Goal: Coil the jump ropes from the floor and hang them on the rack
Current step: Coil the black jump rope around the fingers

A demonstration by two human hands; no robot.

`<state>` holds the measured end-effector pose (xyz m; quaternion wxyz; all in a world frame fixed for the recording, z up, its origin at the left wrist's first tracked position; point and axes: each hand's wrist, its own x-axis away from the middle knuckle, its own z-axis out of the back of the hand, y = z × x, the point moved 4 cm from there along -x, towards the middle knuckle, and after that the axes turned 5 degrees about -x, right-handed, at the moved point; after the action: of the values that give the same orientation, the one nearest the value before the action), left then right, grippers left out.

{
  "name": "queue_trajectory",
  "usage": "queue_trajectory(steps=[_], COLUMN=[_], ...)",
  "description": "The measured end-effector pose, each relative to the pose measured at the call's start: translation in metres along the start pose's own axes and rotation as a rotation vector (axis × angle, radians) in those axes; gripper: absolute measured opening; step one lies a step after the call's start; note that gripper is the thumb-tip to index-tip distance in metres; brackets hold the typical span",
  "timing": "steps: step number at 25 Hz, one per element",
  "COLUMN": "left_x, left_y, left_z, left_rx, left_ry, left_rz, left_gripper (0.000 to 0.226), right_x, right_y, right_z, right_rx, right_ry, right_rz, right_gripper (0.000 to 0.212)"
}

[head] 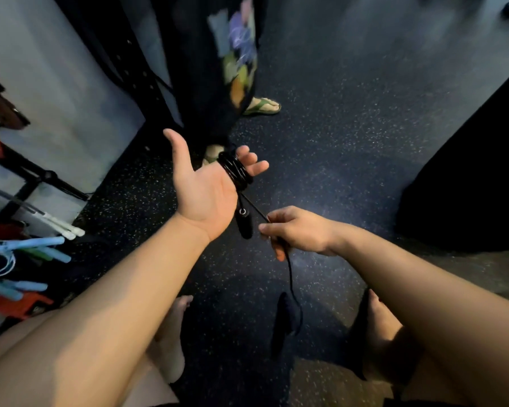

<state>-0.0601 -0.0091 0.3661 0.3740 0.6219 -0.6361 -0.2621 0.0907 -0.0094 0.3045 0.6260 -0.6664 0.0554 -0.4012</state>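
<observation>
Fingers (257,168) of left hand (203,189) spread, black rope (236,171) coiled round them, right hand (300,230) pinching its strand, open floor (365,142) beyond

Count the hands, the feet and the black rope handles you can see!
Hands: 2 (left hand; right hand, pinching the black rope)
Bare feet: 2
Feet in green sandals: 2
Black handles: 2
Total: 8

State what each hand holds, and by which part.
Left hand carries the black jump rope, coiled around its fingers; right hand pinches its free strand.
</observation>
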Motion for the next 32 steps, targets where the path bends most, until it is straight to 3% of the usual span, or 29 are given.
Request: queue_trajectory(steps=[2,5,8,11,17,18,19,22,26,30,32], left_x=[-0.008,-0.016,-0.018,-0.022,-0.002,0.003,0.008,0.017,0.019,0.018,0.015], left_y=[0.001,-0.005,-0.02,-0.03,-0.04,-0.04,-0.039,-0.032,-0.021,-0.001,0.009], left_z=[0.006,0.008,0.007,0.01,0.002,0.001,-0.002,-0.016,-0.02,-0.02,-0.017], left_rx=[-0.079,-0.43,-0.808,-0.949,-1.117,-1.167,-1.184,-1.059,-0.824,-0.479,-0.303], left_ry=[0.031,0.087,-0.036,-0.13,-0.372,-0.394,-0.431,-0.555,-0.602,-0.481,-0.383], left_rz=[-0.001,0.072,0.254,0.401,0.54,0.561,0.591,0.659,0.642,0.504,0.404], left_gripper=[0.116,0.11,0.117,0.129,0.124,0.133,0.125,0.117,0.121,0.121,0.121], right_x=[0.003,0.008,0.015,0.02,0.023,0.024,0.026,0.026,0.013,-0.001,-0.005], right_y=[-0.004,-0.025,-0.045,-0.054,-0.064,-0.065,-0.066,-0.063,-0.041,-0.011,-0.001], right_z=[0.002,0.018,0.029,0.03,0.042,0.044,0.046,0.054,0.046,0.037,0.032], right_rx=[0.042,0.291,0.623,0.82,0.822,0.805,0.767,0.599,0.278,-0.132,-0.196], right_ry=[-0.022,0.064,0.119,0.115,0.167,0.158,0.146,0.138,0.175,0.114,0.011], right_rz=[0.008,0.155,0.374,0.505,0.521,0.521,0.523,0.528,0.471,0.325,0.224], right_gripper=[0.022,0.019,0.017,0.018,0.02,0.023,0.027,0.036,0.053,0.067,0.046])
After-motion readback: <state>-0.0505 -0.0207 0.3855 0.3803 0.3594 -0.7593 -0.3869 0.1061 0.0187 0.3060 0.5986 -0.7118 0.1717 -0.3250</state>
